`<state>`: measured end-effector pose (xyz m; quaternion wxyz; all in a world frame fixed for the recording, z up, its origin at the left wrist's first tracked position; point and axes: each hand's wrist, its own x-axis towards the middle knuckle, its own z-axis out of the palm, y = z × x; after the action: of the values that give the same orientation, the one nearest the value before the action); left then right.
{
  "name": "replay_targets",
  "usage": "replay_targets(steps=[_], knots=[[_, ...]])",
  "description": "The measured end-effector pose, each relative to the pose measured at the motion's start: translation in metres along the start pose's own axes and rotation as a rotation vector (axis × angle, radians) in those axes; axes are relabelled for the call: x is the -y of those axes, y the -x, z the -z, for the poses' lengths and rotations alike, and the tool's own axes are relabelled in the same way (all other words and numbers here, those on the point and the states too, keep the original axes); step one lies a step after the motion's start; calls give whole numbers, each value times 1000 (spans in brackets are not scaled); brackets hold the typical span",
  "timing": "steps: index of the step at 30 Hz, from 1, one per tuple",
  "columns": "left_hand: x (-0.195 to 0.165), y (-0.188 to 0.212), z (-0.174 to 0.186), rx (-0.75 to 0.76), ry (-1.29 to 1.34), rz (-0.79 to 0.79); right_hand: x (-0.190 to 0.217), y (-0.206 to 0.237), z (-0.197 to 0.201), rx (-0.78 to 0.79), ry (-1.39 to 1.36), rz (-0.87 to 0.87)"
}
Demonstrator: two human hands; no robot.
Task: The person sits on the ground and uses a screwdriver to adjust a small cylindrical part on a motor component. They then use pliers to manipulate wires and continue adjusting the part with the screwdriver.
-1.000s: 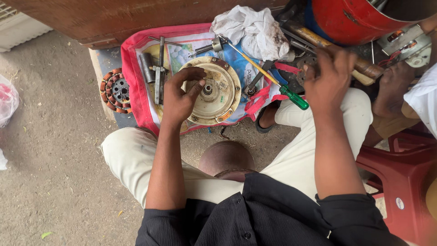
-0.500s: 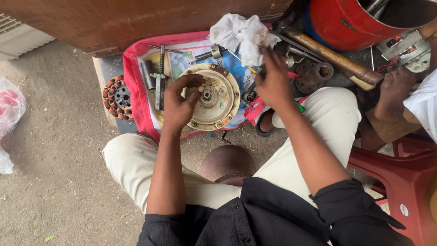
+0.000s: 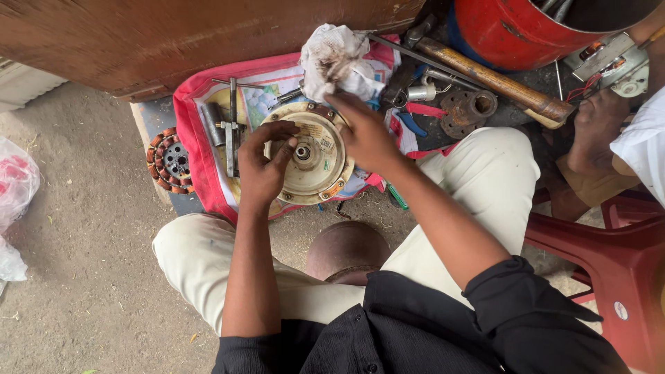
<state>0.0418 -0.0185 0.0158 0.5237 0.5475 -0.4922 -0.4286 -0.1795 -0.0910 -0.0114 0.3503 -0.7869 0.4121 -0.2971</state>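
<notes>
**Two hands on a round motor housing**

Two bare hands meet over a cream, disc-shaped motor housing [image 3: 312,163] that lies flat on a red-edged printed cloth bag [image 3: 197,149] spread on the ground in front of the seated person's knees. The left hand [image 3: 263,170] rests on the housing's left side, its fingers curled, with thumb and forefinger arched over the rim toward the central shaft hole. The right hand [image 3: 364,135] covers the upper right rim, its fingers pressed together and bent down onto the edge; whether they pinch anything beneath cannot be told.

A crumpled white rag [image 3: 336,62] lies at the top of the bag, just beside the right hand's fingertips. On the bag's left part lie a dark metal puller [image 3: 231,131] and a short dark cylinder [image 3: 211,123]. A copper-wound stator [image 3: 168,161] sits off the bag on a board to its left. To the right lie a wooden-handled hammer [image 3: 492,76], a rusty metal fitting [image 3: 467,107] and blue-handled pliers [image 3: 415,121]. Above them stands a red drum [image 3: 512,31], whose open top shows metal rods sticking out; the rest of its contents are hidden. A red plastic stool [image 3: 609,263] stands at the right.
</notes>
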Motion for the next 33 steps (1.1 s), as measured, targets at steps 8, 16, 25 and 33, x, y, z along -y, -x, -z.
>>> replay_targets(steps=[8, 16, 25, 33], knots=[[-1, -2, 3, 4, -25, 21, -32, 42, 184, -369, 739, -351], [-8, 0, 1, -33, -59, -39, -37, 86, 237, -226, 815, -698], [-31, 29, -86, 54, -191, -419, 4, 95, 211, -431, 731, -6], [2, -39, -245, 388, -779, -212, -26, 153, 239, -711, 15, -70]])
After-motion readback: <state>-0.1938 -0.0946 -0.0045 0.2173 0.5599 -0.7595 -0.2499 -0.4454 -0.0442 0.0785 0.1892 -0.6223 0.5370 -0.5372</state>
